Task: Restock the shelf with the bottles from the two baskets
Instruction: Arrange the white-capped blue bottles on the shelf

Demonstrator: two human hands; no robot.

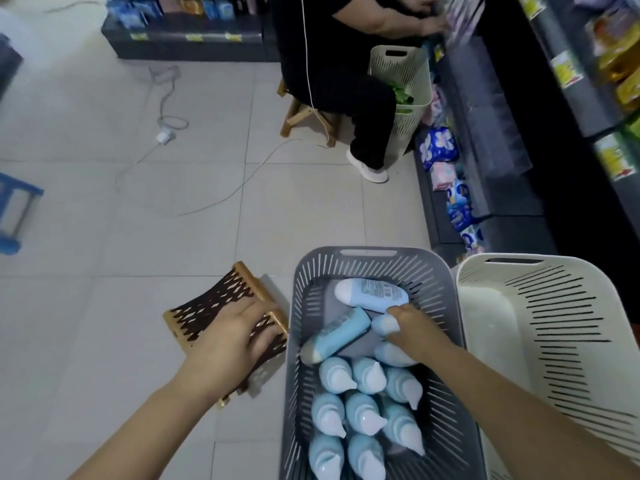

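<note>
— Reaching into the grey slotted plastic basket [304, 341] with my right hand [410, 329]; entry one. Fingers curled round the pale cap end of one light-blue plastic bottle [386, 325], thumb on its far side. A closed grasp, not yet lifted.

— Stock remaining in that basket?

— Several of the same bottles: smooth, rounded, tapering to whitish caps. Those at the near end stand packed upright, caps pointing up toward me. Three or four at the far end lie loose on their sides, one with its printed label [375, 291] facing up. I judge the loose ones the easiest to take first, hence the reach there.

— Left hand?

— My left hand [230, 336] lies flat, fingers spread, pressed on the brown-and-tan woven seat of a small wooden stool [207, 315], just left of the grey basket. It grips nothing; likely bracing me as I lean.

— Second basket?

— Cream slotted plastic basket [561, 306], touching the grey one on its right. No bottles visible in the part I can see.

— Destination?

— Dark metal shelf [485, 140] along the right, yellow price tags on its edges, soft packets on the lowest tier. Bare stretches on the tiers above.

— Anything else?

— Another person, seated on a stool at the far end, working the same shelf beside their own cream basket.
</note>
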